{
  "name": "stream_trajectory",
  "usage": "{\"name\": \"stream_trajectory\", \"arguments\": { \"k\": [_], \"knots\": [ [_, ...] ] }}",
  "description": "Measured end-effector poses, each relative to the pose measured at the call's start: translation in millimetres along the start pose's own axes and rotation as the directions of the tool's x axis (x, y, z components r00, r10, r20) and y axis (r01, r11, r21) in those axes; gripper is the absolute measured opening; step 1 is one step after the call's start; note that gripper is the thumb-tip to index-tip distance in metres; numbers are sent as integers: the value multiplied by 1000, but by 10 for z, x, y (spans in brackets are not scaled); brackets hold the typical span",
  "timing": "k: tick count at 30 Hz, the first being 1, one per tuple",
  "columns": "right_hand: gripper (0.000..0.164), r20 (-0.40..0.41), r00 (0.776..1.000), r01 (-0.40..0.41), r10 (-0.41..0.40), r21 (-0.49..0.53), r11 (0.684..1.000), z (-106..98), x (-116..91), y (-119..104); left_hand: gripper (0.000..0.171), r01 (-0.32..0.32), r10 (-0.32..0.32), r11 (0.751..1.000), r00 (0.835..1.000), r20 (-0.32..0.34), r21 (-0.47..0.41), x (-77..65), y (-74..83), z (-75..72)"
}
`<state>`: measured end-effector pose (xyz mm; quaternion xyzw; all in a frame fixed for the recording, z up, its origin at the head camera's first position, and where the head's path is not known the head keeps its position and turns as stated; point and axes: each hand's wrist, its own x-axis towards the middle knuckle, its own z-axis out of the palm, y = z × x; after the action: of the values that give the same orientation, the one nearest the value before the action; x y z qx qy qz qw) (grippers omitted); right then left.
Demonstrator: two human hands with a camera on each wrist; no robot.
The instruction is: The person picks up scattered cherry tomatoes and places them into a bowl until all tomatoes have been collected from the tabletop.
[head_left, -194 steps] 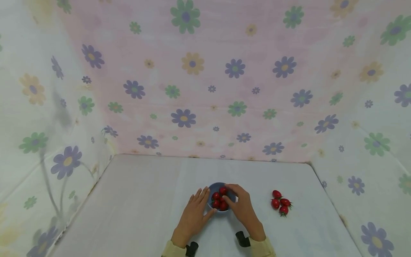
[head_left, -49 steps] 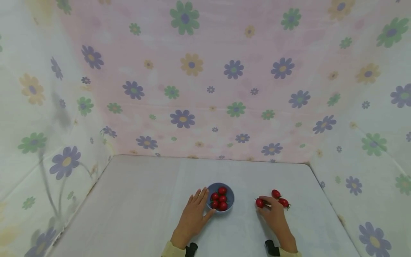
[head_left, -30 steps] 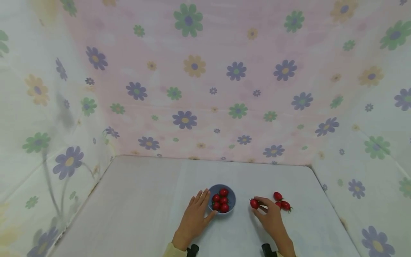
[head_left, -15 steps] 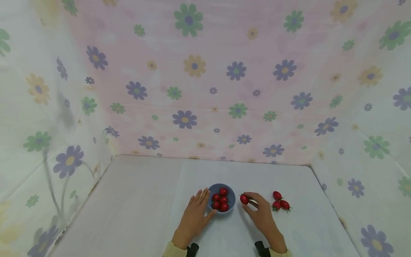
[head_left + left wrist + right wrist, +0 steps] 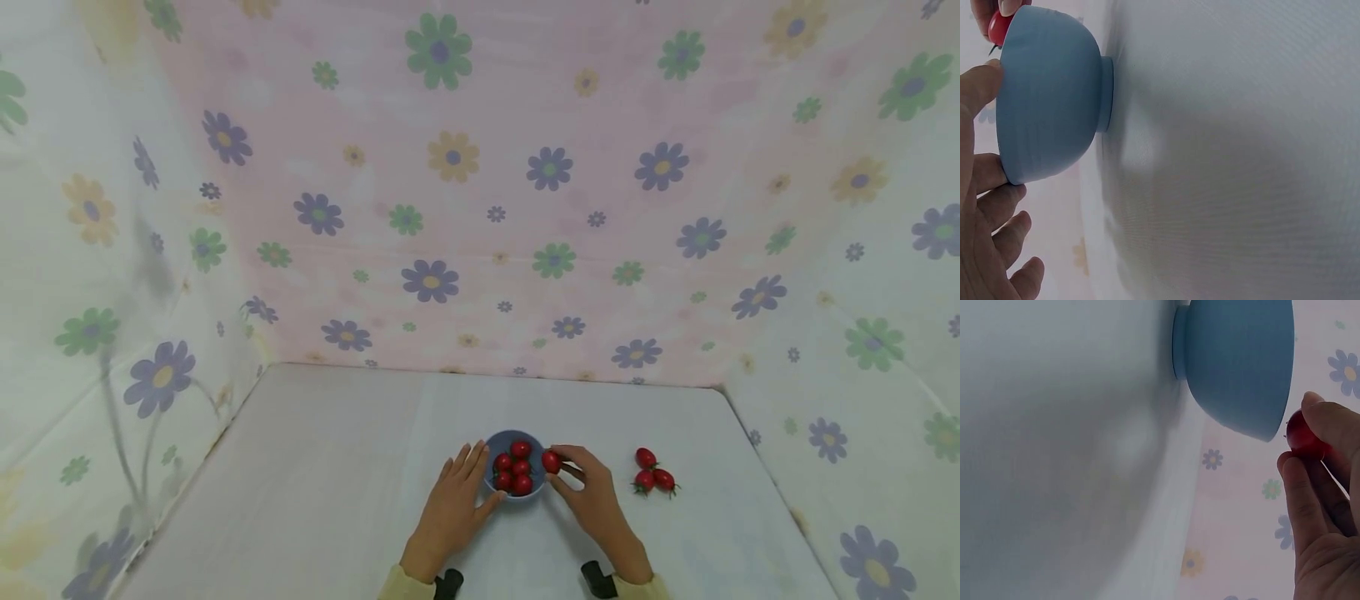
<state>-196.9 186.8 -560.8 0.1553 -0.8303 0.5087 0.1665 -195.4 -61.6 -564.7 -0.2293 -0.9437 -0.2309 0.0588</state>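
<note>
A small blue bowl (image 5: 501, 442) stands upright on the white-covered table, with several red cherry tomatoes (image 5: 521, 468) inside. My left hand (image 5: 448, 512) lies at the bowl's left side, fingers straight; the left wrist view has its thumb and index finger touching the rim of the bowl (image 5: 1050, 94). At the right edge of the bowl, my right hand (image 5: 596, 496) pinches a cherry tomato (image 5: 551, 462) between thumb and fingertips. The right wrist view has this tomato (image 5: 1304, 437) beside the rim, its green stem end toward the bowl.
Three more cherry tomatoes (image 5: 663, 479) lie grouped on the table to the right of my right hand. Flower-printed cloth (image 5: 480, 208) hangs behind the table and along both sides. A black wrist mount (image 5: 597, 579) sits on my right wrist.
My right hand took a cherry tomato from the right-hand group and carried it left to the bowl's edge. The bowl gained a tomato earlier. My left hand stayed at the bowl.
</note>
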Motion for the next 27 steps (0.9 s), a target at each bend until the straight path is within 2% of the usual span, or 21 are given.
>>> {"name": "stream_trajectory", "arguments": {
  "k": [11,19,27],
  "knots": [
    [45,10,1000,21,-21,14,1000,178,29,-73,74,1,-1,1000,1000,4,25,10,-15,-21],
    [46,20,999,-46,45,29,999,257,36,-131,74,5,-5,1000,1000,17,17,6,-4,-18],
    [47,24,997,-78,77,25,997,307,54,-164,74,15,-15,1000,1000,20,0,16,-4,-7]
  ]
}}
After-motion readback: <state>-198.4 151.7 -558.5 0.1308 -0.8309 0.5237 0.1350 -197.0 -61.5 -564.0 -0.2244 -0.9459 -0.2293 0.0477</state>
